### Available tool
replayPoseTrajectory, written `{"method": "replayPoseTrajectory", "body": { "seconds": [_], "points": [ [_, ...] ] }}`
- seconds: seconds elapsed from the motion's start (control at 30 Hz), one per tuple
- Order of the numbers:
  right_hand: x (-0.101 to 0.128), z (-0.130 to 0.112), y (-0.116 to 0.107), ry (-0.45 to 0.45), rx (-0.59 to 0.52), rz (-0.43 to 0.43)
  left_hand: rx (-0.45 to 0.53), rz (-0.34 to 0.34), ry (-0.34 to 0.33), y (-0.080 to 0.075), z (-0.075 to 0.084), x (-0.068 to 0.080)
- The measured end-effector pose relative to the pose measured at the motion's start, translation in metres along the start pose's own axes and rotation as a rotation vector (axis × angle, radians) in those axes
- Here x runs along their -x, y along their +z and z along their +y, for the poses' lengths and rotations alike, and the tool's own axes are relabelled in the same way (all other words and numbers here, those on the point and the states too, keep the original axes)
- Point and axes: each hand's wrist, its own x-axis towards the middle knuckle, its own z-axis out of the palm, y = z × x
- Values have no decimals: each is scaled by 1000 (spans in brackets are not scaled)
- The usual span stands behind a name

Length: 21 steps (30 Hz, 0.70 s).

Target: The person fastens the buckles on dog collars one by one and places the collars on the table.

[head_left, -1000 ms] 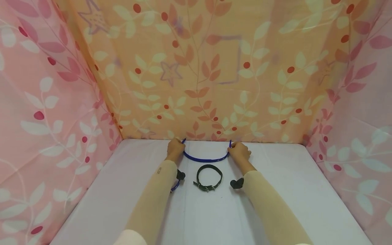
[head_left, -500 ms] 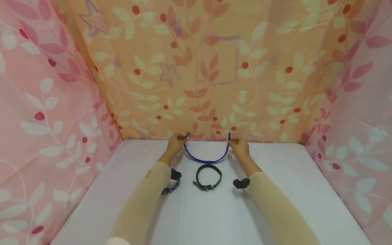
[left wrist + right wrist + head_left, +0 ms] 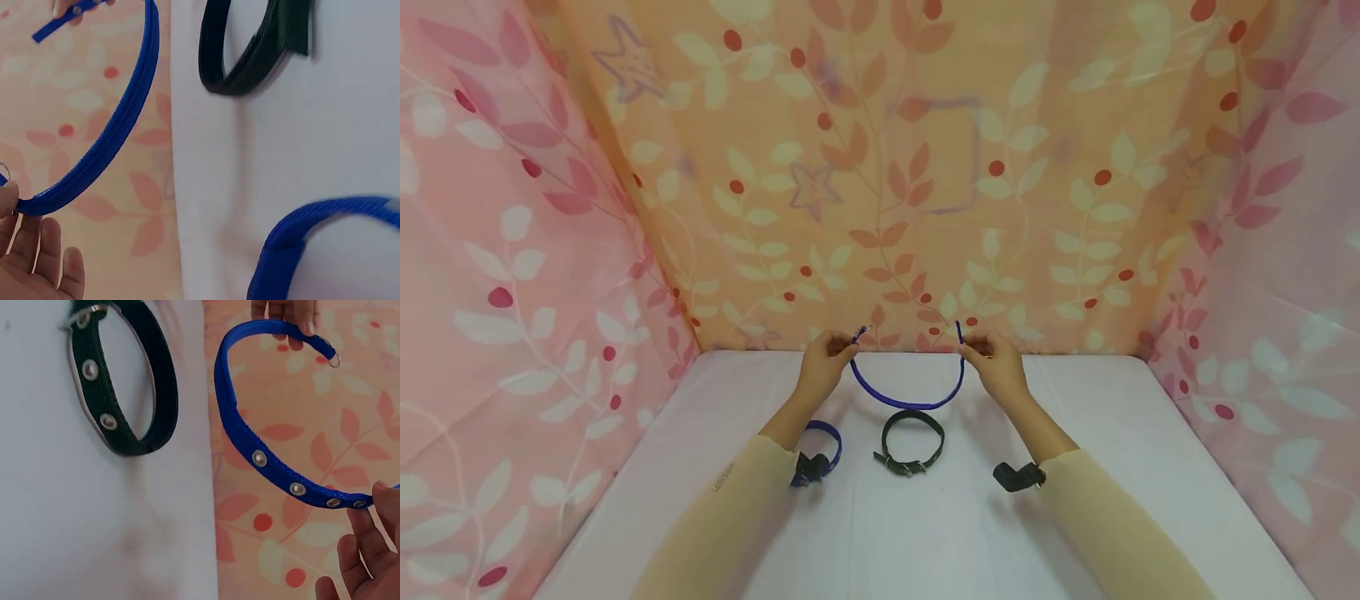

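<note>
A blue collar (image 3: pixel 910 406) hangs unbuckled in a U between the two hands, over the far part of the table. My left hand (image 3: pixel 823 367) pinches one end, where a metal ring shows in the right wrist view. With thumb and fingertips, my right hand (image 3: pixel 998 367) pinches the other end; along it run several metal eyelets on the blue strap (image 3: pixel 297 489). A buckled dark green collar (image 3: pixel 942 437) stands in a loop on the table just nearer than the held one. Another blue collar (image 3: pixel 837 442), buckled, sits by my left wrist, partly hidden by the wrist camera.
The white tabletop (image 3: pixel 917 533) ends at an orange patterned curtain (image 3: pixel 880 183) along the back. Pink leafy curtains (image 3: pixel 497 350) close off both sides. Dark wrist cameras (image 3: pixel 1018 477) stick out inward from the sleeves.
Both hands have come nearer and lifted the blue collar's ends off the table's far edge, so its curve sags deeper. More of the other blue collar shows as the left forearm shifted left.
</note>
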Motion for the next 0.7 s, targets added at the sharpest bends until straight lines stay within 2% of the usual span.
{"method": "replayPoseTrajectory", "body": {
  "seconds": [0.17, 0.23, 0.5, 0.7],
  "points": [
    [27, -14, -9, -76, 9, -25, -27, -36, 70, 0, 19, 34],
    [38, -22, -13, -89, 13, -41, -17, -44, 71, -1, 27, 47],
    [80, -55, -33, -70, -19, -163, 171, -88, -15, -5, 56, 97],
    [107, -72, -45, -62, 5, -181, 235, -123, -45, -5, 78, 126]
  ]
}}
